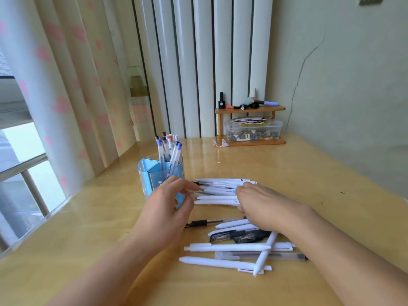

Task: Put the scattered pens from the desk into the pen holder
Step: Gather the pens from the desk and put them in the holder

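Wooden desk (309,173), yellow-tan, against a pale wall; heart-print curtain (66,96) and a window at far left.

Item 1: pen holder (150,175), translucent blue, divided inside. We find it just beyond and partly behind our left hand (167,206). Several pens stand in its right compartment, caps up, blue, black and red.

Item 2: left hand, fingers curled, fingertips (189,188) pinched together on the tips of the upper row of pens (218,191). We count it closed on that bundle's left end.

Item 3: upper row of pens, mostly white, lying side by side between our two hands, running left to right.

Item 4: right hand (262,206), palm down over the right end of the same row. Its fingers are hidden from us beneath the hand, so we cannot tell whether they grip.

Item 5: lower pile of pens (238,248), nearer us than both hands, below the right wrist: white ones, a clear one, two black ones, one white pen crossing the others at a slant. A thin black-grip pen (198,223) lies between the two groups.

Item 6: small wooden shelf (249,110), far beyond the right hand, with a clear plastic box (254,129) beneath its top.
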